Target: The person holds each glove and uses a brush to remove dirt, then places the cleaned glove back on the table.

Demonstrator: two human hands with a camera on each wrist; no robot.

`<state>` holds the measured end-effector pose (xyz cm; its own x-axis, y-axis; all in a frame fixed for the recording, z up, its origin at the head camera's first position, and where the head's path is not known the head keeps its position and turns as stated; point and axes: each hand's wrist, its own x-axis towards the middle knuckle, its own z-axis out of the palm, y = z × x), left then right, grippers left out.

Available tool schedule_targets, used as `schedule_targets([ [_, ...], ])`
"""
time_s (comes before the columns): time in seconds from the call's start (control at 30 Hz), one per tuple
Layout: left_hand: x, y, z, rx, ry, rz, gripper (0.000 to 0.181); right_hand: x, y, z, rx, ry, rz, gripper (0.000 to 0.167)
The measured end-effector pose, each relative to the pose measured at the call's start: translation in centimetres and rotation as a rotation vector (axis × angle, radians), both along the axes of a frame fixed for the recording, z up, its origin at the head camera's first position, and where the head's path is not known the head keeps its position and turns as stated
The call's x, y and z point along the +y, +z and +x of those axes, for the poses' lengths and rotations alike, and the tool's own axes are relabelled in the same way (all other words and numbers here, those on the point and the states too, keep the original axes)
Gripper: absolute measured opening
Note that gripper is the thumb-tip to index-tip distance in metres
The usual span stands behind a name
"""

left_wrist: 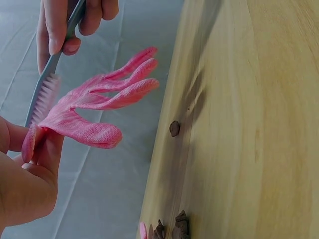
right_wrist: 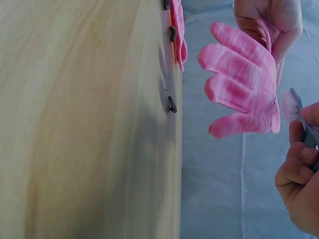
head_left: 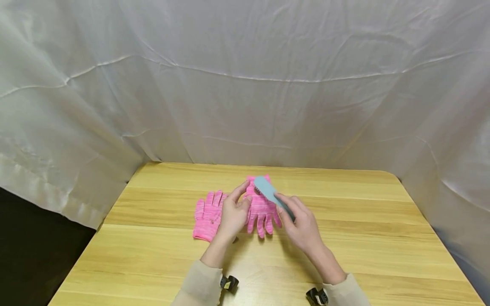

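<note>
A pink knit glove (head_left: 262,208) is held up above the table by my left hand (head_left: 234,211), which pinches its edge between thumb and fingers. Its fingers hang toward me, spread apart. My right hand (head_left: 300,223) grips the handle of a blue-grey brush (head_left: 266,188). In the left wrist view the pale bristles (left_wrist: 46,97) lie against or very close to the glove's surface; in the right wrist view a small gap shows. A second pink glove (head_left: 208,216) lies flat on the table to the left, partly behind my left hand, with a small dark spot on it.
Several dark brown crumbs (left_wrist: 174,128) lie on the wooden table (head_left: 153,263) beneath and beside the held glove. A pale curtain (head_left: 245,106) hangs behind the table and at both sides.
</note>
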<state>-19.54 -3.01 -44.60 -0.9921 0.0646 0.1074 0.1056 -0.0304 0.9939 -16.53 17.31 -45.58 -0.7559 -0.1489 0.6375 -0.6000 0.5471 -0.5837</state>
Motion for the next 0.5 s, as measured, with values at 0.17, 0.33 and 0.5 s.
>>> schedule_targets([
  [0.17, 0.07, -0.07, 0.00, 0.006, -0.010, -0.008, 0.053, -0.05, -0.08, 0.06, -0.021, 0.004, 0.008, 0.043],
  [0.33, 0.19, -0.04, 0.06, 0.010, -0.012, -0.016, 0.054, -0.08, -0.12, 0.12, -0.052, 0.003, 0.023, 0.044],
  [0.5, 0.30, 0.05, 0.11, 0.014, -0.014, -0.007, 0.054, -0.06, -0.08, 0.21, -0.103, 0.005, 0.050, 0.043],
])
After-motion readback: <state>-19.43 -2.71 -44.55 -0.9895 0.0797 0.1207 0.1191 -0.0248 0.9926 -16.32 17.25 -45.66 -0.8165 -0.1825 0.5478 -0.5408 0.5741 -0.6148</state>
